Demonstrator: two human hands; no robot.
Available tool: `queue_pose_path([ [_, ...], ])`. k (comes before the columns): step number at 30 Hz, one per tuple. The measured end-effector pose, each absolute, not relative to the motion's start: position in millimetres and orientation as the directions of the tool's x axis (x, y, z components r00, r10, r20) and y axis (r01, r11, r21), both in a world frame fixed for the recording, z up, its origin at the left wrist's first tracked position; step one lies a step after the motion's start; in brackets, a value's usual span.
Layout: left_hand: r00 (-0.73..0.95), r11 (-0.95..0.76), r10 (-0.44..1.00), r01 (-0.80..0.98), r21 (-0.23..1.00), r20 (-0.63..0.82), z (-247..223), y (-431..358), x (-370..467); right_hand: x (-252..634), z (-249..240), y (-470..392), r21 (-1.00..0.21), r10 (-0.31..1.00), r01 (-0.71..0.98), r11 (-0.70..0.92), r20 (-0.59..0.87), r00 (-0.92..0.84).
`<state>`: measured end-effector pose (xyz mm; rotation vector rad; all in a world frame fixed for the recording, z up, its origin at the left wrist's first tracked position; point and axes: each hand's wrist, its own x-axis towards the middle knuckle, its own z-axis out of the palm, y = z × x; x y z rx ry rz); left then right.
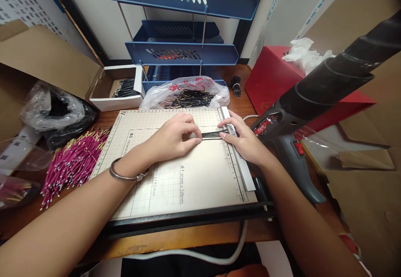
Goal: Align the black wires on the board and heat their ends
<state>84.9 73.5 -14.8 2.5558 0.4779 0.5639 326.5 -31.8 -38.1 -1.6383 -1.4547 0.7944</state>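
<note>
A small bundle of thin black cords (212,135) lies across the right part of a cream paper cutter board (200,176) printed with grid lines. Its left end is pinched between the thumb and fingers of my left hand (184,134). At the other end, beside the white strip (239,151) along the board's right edge, my right hand (242,138) rests with thumb and index finger parted. The right thumb touches the cords, and the index finger lies near the strip. Whether the right fingers grip the bundle is hard to see.
Magenta sticks with gold ends (77,160) are heaped left of the board. Behind stand a plastic bag (153,97) of black cords, a white box (115,103) and a blue tiered rack (181,53). A heat-gun-like tool (291,143) and a red box (266,70) occupy the right.
</note>
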Motion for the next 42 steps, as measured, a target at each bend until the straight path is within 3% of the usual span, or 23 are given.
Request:
queue_pose_path([
  [8, 0.87, -0.858, 0.382, 0.208, 0.47, 0.313, -16.2, 74.3, 84.6, 328.6, -39.2, -32.1, -0.861, 0.99, 0.509, -0.019, 0.055, 0.13],
  [18, 0.829, -0.851, 0.447, 0.278, 0.446, 0.335, -16.6, 69.3, 87.7, 327.3, -37.3, -33.9, -0.874, 0.994, 0.486, 0.004, 0.055, 0.091],
  [42, 0.824, -0.806, 0.5, 0.329, 0.493, 0.268, -15.9, 71.8, 89.2, 324.2, -33.4, -34.6, -0.882, 0.993, 0.47, -0.04, 0.017, 0.116],
])
